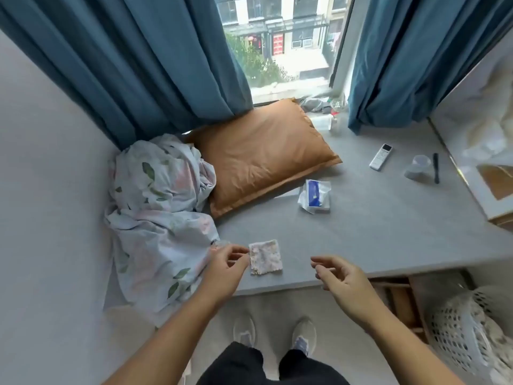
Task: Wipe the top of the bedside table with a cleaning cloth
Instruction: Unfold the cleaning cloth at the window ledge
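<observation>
A small pale pink cleaning cloth [265,257], folded into a square, lies flat near the front edge of the grey table top [374,232]. My left hand [226,263] hovers just left of the cloth, fingertips at its left edge, fingers apart; whether they touch it is unclear. My right hand [341,276] floats to the right of the cloth, well apart from it, fingers loosely curled and holding nothing.
An orange pillow [263,157] and a crumpled floral sheet [158,212] fill the left back. A tissue pack [315,196] lies mid-surface; a white remote [380,157], a clear cup [417,167] and a black pen [435,168] sit at the right. A mesh basket [469,337] stands lower right.
</observation>
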